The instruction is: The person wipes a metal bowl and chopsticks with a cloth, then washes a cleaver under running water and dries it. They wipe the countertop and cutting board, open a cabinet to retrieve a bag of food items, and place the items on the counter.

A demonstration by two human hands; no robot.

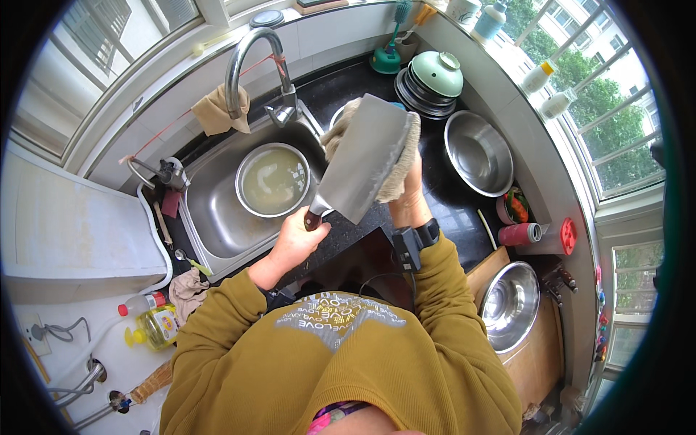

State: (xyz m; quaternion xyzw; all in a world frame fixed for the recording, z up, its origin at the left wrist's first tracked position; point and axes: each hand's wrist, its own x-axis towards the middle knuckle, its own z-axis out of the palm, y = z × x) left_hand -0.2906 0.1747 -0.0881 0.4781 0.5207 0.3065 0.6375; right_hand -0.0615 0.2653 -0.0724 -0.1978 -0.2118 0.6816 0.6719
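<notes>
A broad cleaver [366, 156] is held up over the counter edge, to the right of the sink. My left hand [293, 243] is closed round its dark wooden handle, with the blade slanting up and away to the right. Behind the blade, my right hand [412, 192] grips a beige cloth [401, 163] that lies against the far face of the steel. The blade hides most of the cloth and the right fingers. In the sink [217, 228], left of the cleaver, sits a metal basin [245, 196] of cloudy water.
A tall faucet [233, 72] arches over the sink's far edge. Stacked dishes under a pale green lid [437, 72] and a steel bowl [478, 154] stand on the dark counter at right. Nearer are another steel bowl [510, 306], a pink can [519, 233] and a knife block [554, 275].
</notes>
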